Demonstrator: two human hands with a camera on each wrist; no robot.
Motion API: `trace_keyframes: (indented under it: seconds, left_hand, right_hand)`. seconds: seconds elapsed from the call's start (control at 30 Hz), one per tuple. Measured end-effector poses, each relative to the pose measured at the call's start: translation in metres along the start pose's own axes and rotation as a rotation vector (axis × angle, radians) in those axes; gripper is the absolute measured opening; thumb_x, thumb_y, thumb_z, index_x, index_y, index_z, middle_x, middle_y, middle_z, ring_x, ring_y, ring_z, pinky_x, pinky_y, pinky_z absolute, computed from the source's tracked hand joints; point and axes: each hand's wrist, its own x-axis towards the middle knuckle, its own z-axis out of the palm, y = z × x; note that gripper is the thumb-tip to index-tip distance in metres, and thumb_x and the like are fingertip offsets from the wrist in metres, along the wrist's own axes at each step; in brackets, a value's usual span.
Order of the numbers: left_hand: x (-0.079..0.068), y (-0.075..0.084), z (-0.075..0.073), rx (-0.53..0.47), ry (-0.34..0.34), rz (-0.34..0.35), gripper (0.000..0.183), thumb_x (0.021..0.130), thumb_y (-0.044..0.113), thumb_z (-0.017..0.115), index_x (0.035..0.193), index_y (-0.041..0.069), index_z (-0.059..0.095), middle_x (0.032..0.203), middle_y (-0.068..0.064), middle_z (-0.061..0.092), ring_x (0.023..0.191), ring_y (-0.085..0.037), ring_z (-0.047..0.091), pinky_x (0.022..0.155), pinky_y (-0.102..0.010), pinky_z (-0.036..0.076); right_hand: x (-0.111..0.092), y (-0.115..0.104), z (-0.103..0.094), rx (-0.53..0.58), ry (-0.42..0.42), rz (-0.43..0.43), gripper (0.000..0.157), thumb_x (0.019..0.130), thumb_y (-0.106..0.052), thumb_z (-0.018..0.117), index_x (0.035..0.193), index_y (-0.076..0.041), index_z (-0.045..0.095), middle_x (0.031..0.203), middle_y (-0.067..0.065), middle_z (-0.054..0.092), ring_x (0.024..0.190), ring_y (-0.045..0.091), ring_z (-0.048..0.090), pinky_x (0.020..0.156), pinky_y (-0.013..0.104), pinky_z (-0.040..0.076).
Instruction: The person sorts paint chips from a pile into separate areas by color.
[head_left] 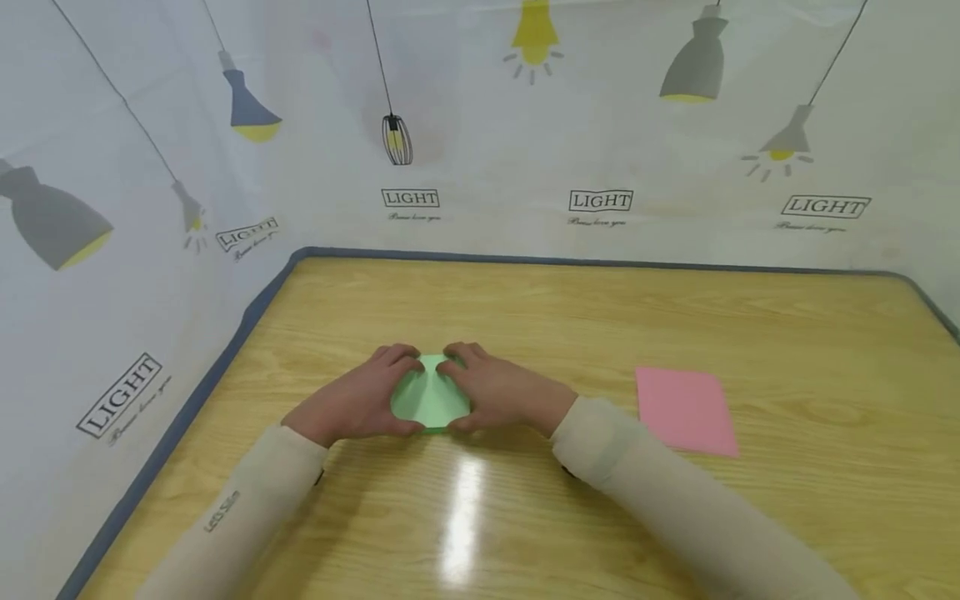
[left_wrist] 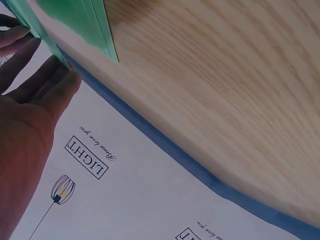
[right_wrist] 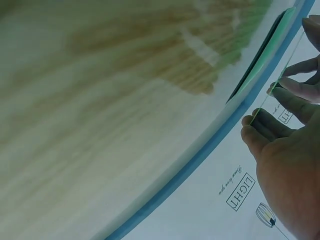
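Note:
A green sheet of paper (head_left: 430, 398) is held between my two hands above the table, left of its middle. My left hand (head_left: 369, 396) grips its left side, thumb at the near edge and fingers at the far edge. The right hand (head_left: 506, 389) pinches the opposite side in the same way. In the left wrist view, fingers (left_wrist: 62, 90) hold one green edge, while another green part (left_wrist: 102, 35) with layered edges shows beside it. From the right wrist, the held paper looks like a thin line at the fingertips (right_wrist: 250, 127); a further green strip (right_wrist: 262, 55) lies apart from it.
A pink square of paper (head_left: 686, 411) lies on the wooden table (head_left: 570, 317) to the right, beyond my right forearm. White cloth walls (head_left: 487, 117) printed with lamps rise behind and at the left. A dark blue trim (head_left: 465, 258) borders the tabletop.

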Motion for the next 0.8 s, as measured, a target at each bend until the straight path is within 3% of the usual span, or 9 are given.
trace_keyframes:
  seconds: [0.43, 0.8]
  left_hand:
    - [0.0, -0.005, 0.006, -0.032, -0.03, 0.008, 0.071, 0.074, 0.036, 0.085, 0.126, 0.0, 0.054, 0.139, -0.018, 0.044, 0.124, -0.033, 0.045, 0.099, -0.044, 0.043]
    - [0.001, -0.01, 0.01, -0.067, -0.088, -0.047, 0.07, 0.077, 0.038, 0.083, 0.13, 0.003, 0.053, 0.144, -0.016, 0.04, 0.129, -0.032, 0.042, 0.103, -0.045, 0.04]
  right_hand:
    - [0.003, -0.011, 0.003, -0.028, -0.084, 0.059, 0.077, 0.088, -0.042, 0.072, 0.147, -0.007, 0.038, 0.151, 0.017, 0.029, 0.136, 0.032, 0.035, 0.104, 0.037, 0.04]
    - [0.002, -0.013, 0.007, -0.059, -0.126, 0.098, 0.074, 0.092, -0.045, 0.065, 0.149, -0.006, 0.038, 0.156, 0.016, 0.025, 0.141, 0.031, 0.028, 0.11, 0.038, 0.031]
